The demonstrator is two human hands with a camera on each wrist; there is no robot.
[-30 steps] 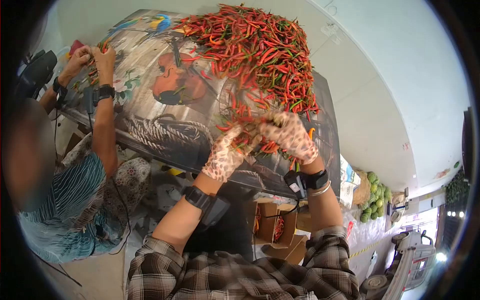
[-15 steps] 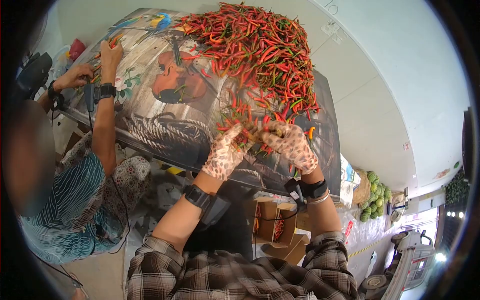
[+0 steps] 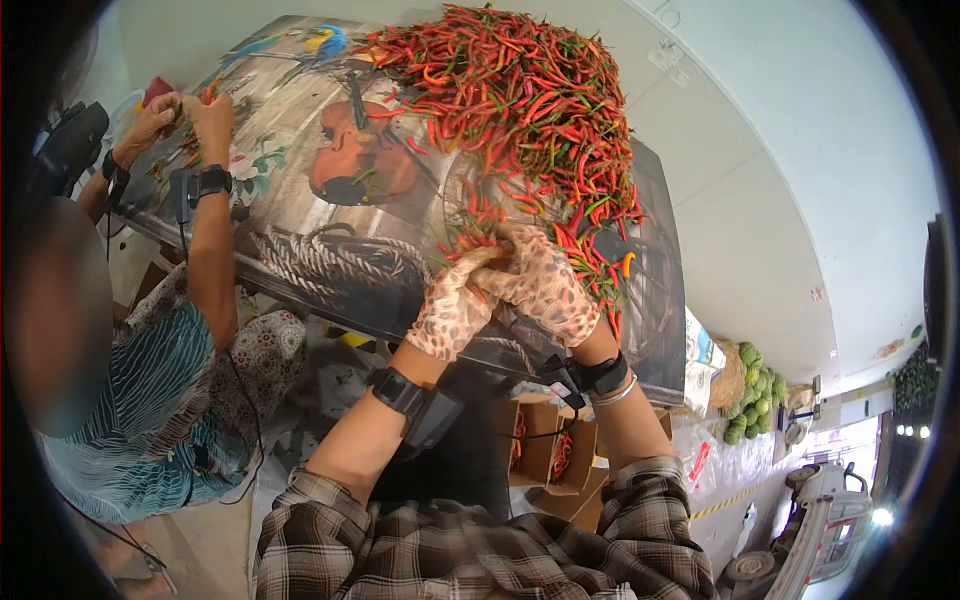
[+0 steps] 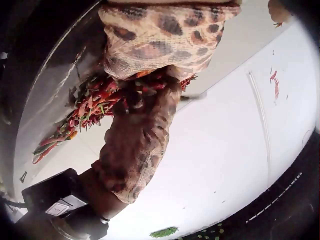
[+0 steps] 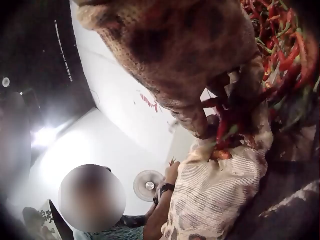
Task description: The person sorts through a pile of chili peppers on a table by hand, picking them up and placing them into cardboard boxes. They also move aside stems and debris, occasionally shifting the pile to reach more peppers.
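Both hands wear pale gloves with dark spots and meet over the near part of the table (image 3: 655, 320). My left hand (image 3: 447, 312) holds a bunch of red chili peppers (image 5: 223, 131), an orange one showing at its palm. Close against it, my right hand (image 3: 548, 290) has its fingers curled at the same chili peppers, partly covering them in the head view. In the left wrist view the right hand's fingertips are in shadow among the peppers. Scattered chili peppers (image 3: 598, 272) lie just right of the right hand.
A large heap of red and green chili peppers (image 3: 530, 100) covers the far right of the table. On the left another person's hands (image 3: 208, 120) handle peppers. Cardboard boxes (image 3: 570, 465) with peppers stand below the table edge. Green melons (image 3: 752, 390) are piled at right.
My right hand has moved left and now overlaps the left hand, after being apart at half a second ago. The left hand stays nearly in place. The other person's hands have come together.
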